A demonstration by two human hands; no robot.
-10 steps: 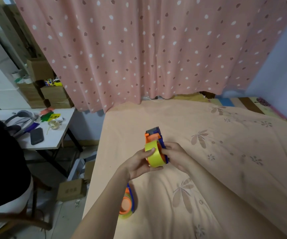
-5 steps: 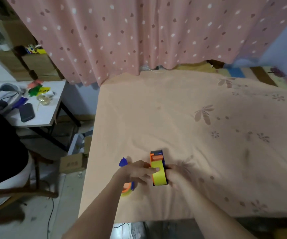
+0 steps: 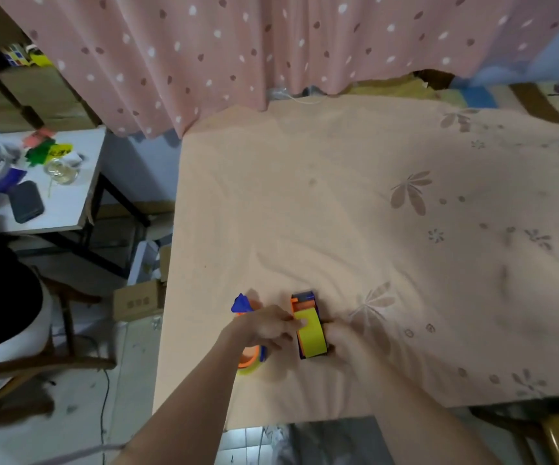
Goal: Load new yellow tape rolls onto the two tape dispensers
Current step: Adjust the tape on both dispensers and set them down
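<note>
An orange and blue tape dispenser [image 3: 303, 302] with a yellow tape roll [image 3: 312, 337] on it stands on the peach bedsheet [image 3: 338, 213] near the front edge. My left hand [image 3: 264, 328] grips its left side, fingers on the roll. My right hand [image 3: 340, 340] holds its right side. A second dispenser [image 3: 242, 305], blue and orange with a yellow roll [image 3: 249, 365], lies flat under my left wrist, mostly hidden.
A pink dotted curtain [image 3: 238, 55] hangs behind the bed. Left of the bed stands a white side table [image 3: 67, 216] with a phone [image 3: 27, 202] and a glass. Cardboard boxes [image 3: 137, 298] sit on the floor beside the bed's left edge.
Both hands have lowered the dispenser with the yellow roll from mid-air onto the sheet near the front edge. The view has tilted downward.
</note>
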